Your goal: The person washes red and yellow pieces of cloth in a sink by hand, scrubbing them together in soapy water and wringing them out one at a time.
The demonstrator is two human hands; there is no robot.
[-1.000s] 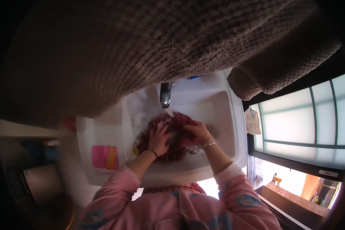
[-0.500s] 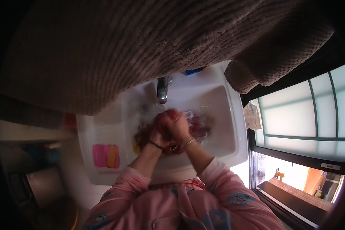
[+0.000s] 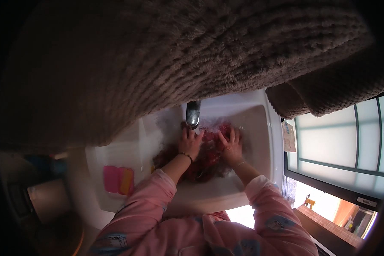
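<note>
A wet dark-red cloth lies in the water of a white sink, under a metal faucet. My left hand rests on the cloth's left part just below the spout, fingers spread. On the right part of the cloth lies my right hand, its fingers apart too. Neither hand grips the cloth. Foamy, moving water shows between the hands. The cloth's exact kind cannot be made out.
A pink soap dish with a yellow-orange bar sits on the sink's left ledge. A thick grey-brown textile hangs over the far side and hides the sink's back. At the right stands a frosted window.
My hands, pressed together around the bunched red cloth before, have parted and opened. The cloth now lies spread in the water beneath them. The view has shifted a little.
</note>
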